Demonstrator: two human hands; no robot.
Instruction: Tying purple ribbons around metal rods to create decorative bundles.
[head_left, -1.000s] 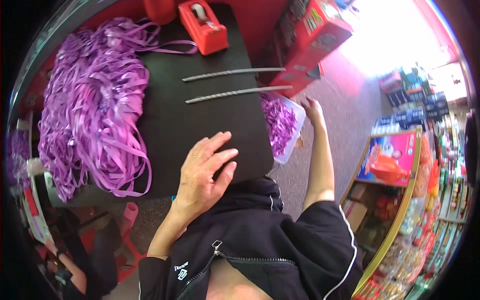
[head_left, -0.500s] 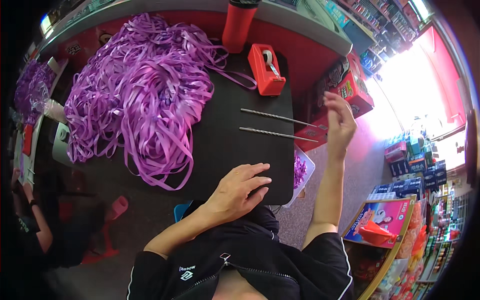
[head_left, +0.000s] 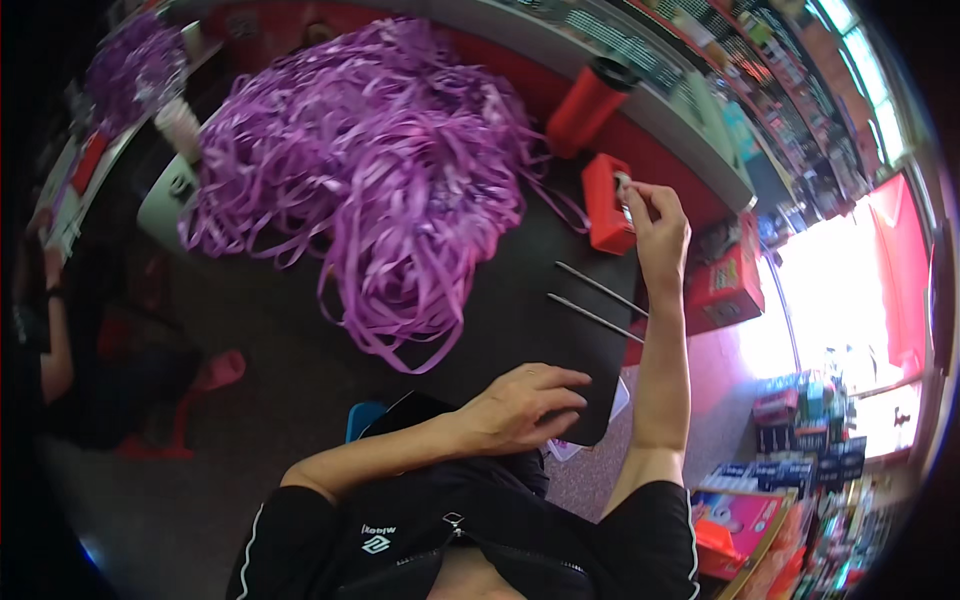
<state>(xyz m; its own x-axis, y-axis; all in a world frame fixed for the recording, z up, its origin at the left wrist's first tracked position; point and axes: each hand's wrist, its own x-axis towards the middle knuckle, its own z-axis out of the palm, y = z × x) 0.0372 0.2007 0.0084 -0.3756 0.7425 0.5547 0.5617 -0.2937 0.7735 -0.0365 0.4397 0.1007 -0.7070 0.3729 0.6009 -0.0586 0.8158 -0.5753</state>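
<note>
— Two hands in play: the right hand (head_left: 655,225) is up at the red tape dispenser (head_left: 607,203), fingertips pinched together at its roll end. What they pinch is too small to tell.

— And the left hand (head_left: 525,405)?

— Flat on the black table (head_left: 520,300), fingers spread, holding nothing, close to the near edge.

— Where does the dispenser sit?

— On the table's far right part, just below a red tumbler (head_left: 590,100). Two thin metal rods (head_left: 595,303) lie side by side between the hands. A big heap of purple ribbon (head_left: 370,190) covers the table's left.
</note>
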